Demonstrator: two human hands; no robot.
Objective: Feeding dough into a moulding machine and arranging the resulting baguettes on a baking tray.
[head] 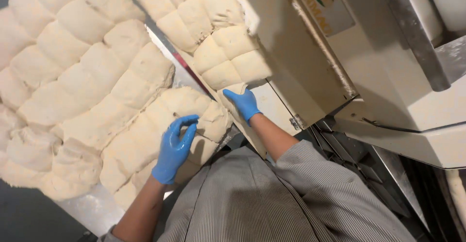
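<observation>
Both my hands wear blue gloves. My left hand (pixel 174 147) hovers over a large heap of pale dough pieces (pixel 87 91) on the steel table, fingers curved and apart, holding nothing. My right hand (pixel 243 103) reaches under the edge of a second batch of dough pieces (pixel 228 52) that lies on the cream tray of the machine (pixel 301 72), its fingertips touching the lowest lump. Whether it grips that lump cannot be seen.
The cream-coloured dough machine (pixel 412 101) fills the right side, with a steel bar (pixel 412 33) at the top right. A steel table edge (pixel 92 208) shows at the lower left. My striped sleeves and apron (pixel 252 203) fill the bottom.
</observation>
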